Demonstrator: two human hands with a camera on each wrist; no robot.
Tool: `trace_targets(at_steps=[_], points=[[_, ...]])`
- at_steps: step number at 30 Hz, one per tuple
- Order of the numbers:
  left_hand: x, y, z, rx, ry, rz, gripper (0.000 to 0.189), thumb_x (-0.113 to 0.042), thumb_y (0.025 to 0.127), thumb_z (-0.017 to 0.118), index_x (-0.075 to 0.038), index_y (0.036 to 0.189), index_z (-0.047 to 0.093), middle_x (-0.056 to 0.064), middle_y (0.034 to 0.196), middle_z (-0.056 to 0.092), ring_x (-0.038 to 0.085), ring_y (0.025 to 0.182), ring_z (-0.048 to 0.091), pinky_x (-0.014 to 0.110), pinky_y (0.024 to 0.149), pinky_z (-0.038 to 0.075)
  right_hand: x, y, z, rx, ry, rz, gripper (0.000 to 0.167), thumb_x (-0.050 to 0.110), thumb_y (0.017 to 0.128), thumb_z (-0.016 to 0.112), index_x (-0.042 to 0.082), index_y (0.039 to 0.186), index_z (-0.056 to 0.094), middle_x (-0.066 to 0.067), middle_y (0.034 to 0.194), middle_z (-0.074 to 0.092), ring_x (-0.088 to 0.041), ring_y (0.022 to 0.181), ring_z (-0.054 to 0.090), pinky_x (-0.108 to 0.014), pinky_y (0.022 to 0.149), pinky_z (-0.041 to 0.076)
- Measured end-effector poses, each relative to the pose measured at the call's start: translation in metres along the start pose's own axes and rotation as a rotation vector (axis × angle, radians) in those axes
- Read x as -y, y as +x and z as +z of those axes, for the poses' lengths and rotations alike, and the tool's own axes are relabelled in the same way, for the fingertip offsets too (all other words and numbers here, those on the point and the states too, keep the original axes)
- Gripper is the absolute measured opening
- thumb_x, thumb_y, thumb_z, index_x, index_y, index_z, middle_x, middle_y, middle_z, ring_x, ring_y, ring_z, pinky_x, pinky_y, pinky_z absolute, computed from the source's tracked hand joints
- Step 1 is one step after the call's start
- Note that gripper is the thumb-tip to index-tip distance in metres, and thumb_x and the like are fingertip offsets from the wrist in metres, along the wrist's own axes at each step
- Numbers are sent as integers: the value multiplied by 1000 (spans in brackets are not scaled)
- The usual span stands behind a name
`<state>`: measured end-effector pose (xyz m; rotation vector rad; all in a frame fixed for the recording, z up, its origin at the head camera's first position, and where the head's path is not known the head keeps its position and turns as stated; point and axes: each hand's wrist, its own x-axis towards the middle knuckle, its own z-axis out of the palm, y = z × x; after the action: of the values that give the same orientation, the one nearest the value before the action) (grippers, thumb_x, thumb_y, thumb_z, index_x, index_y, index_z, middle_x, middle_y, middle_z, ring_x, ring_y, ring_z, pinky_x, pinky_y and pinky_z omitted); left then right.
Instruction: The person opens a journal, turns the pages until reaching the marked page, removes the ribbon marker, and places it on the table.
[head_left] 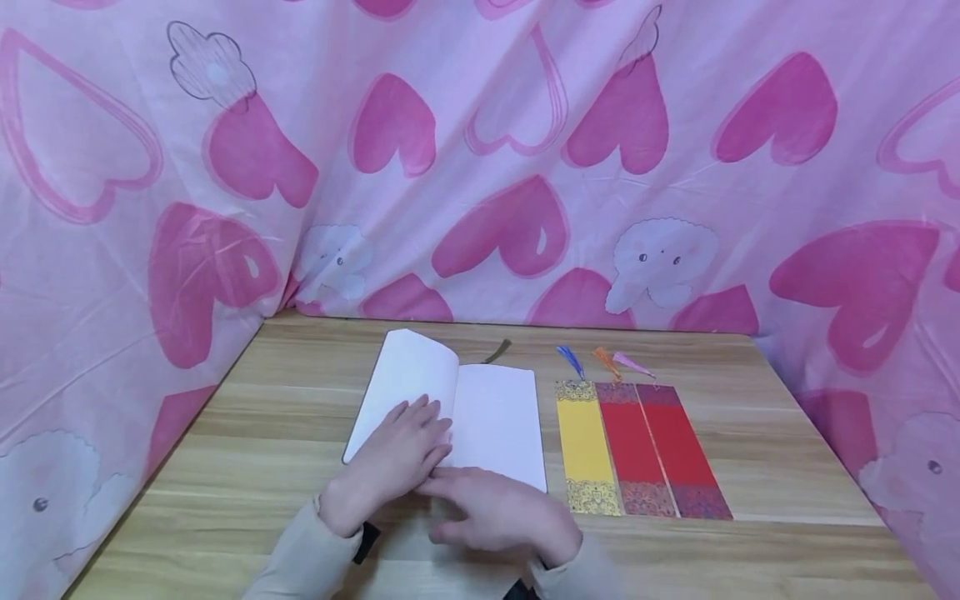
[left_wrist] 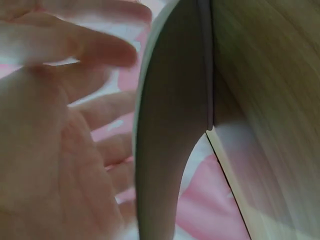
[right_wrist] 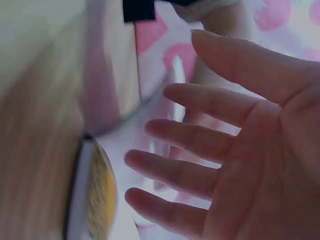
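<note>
A notebook (head_left: 498, 417) lies spread on the table with blank white pages. Over its left page is my left hand (head_left: 401, 450), fingers extended toward the gutter. In the left wrist view, the fingers (left_wrist: 112, 107) are loosely straight beside a raised, curved page or cover (left_wrist: 165, 120). My right hand (head_left: 498, 508) is at the notebook's lower edge, its fingertips meeting or passing beneath the left hand. The right wrist view shows its fingers (right_wrist: 185, 135) spread and holding nothing. A yellow patterned piece (right_wrist: 101, 195) appears by the notebook's edge there.
To the notebook's right lie a yellow bookmark (head_left: 587, 446) and two red bookmarks (head_left: 637, 442), with blue, orange and pink tassels at their far ends. A dark ribbon (head_left: 498, 350) extends past the notebook's top. Pink heart-print cloth (head_left: 480, 167) borders the wooden table (head_left: 787, 467).
</note>
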<state>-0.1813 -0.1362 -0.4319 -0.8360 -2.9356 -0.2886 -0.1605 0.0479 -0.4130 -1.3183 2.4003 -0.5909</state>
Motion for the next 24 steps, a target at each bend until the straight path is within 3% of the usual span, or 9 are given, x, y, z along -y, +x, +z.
trace_targets(at_steps=[7, 14, 19, 24], points=[[4, -3, -3, 71, 85, -113, 42, -29, 97, 59, -8, 133, 59, 19, 146, 44, 39, 139, 34, 57, 111, 26, -23, -15, -19, -46, 102, 230, 49, 25, 87, 75, 14, 132, 60, 4, 129, 60, -13, 119, 54, -37, 103, 42], [4, -3, -7, 84, 116, -151, 44, -32, 96, 60, -10, 135, 59, 19, 147, 44, 39, 139, 33, 58, 110, 26, -47, -22, -25, -121, 106, 356, 61, 21, 82, 80, 11, 137, 55, -7, 134, 57, -26, 123, 51, -48, 104, 41], [3, -3, -8, 122, 105, -182, 47, -33, 97, 59, -11, 138, 56, 18, 149, 41, 39, 140, 31, 58, 111, 25, -56, -23, -21, -129, 101, 428, 70, 21, 79, 82, 10, 141, 51, -16, 147, 44, -36, 137, 36, -54, 110, 32], [3, -4, -7, 146, 92, -204, 48, -34, 96, 60, -12, 138, 56, 18, 149, 41, 38, 140, 30, 58, 111, 25, -63, -19, -12, -115, 46, 445, 102, 34, 73, 87, 13, 154, 29, -21, 158, 21, -43, 145, 14, -59, 113, 18]])
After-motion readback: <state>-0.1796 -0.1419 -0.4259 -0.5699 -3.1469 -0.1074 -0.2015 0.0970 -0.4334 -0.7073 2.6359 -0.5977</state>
